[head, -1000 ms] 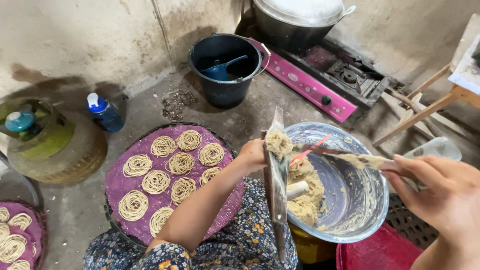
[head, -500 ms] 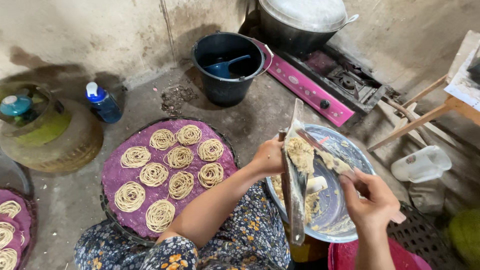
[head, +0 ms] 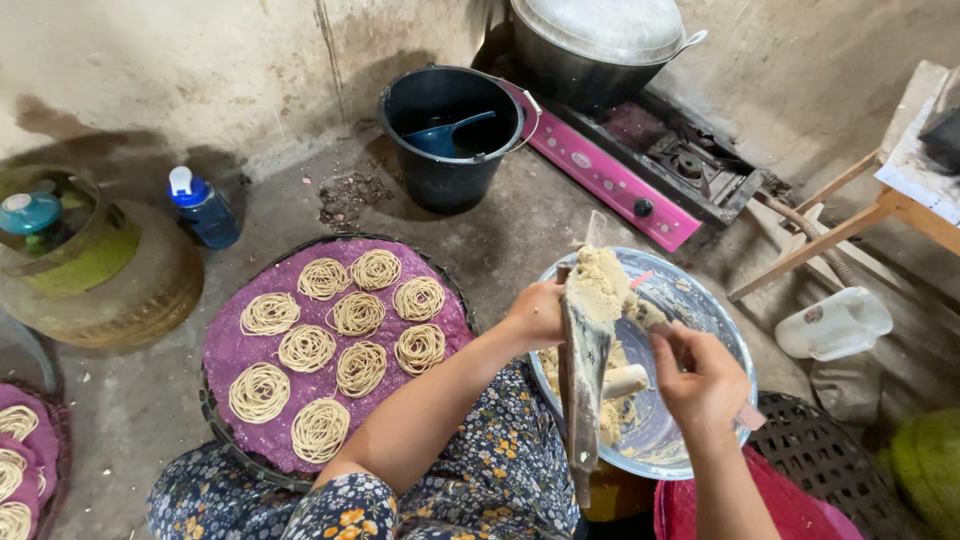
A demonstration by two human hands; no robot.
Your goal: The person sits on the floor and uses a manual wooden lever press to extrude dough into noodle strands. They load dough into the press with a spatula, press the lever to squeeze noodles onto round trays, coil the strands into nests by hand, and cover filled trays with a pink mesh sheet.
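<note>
nine coils of thin noodle (head: 356, 312) lie on the round purple-lined tray (head: 236, 350), and we count them as two at the far edge, three in the next row, two below that and two nearest us. left of that tray, at the frame's edge, a second purple tray (head: 30, 455) shows about four more coils, cut off by the border.

right of the nine-coil tray sits one metal bowl (head: 705, 310) with pale dough in it. over the bowl our left hand (head: 535, 315) grips one long dark press mould (head: 583, 385), the fingers curled round its upper part, its top heaped with one lump of dough (head: 600, 285). our right hand (head: 700, 375) is just beside the mould, fingers closed on a thin pink-handled tool (head: 748, 417) whose far end touches the dough lump.

beyond the nine-coil tray stands one black bucket (head: 450, 170) with one blue scoop (head: 445, 135) inside. right of the bucket runs one pink gas stove (head: 610, 180) carrying one big lidded pot (head: 595, 40). far left of the tray we see one green gas cylinder (head: 95, 265) and one blue bottle with a white cap (head: 203, 208). right of the bowl lies one white plastic jug (head: 835, 322) on the floor, near a wooden frame (head: 850, 215).
</note>
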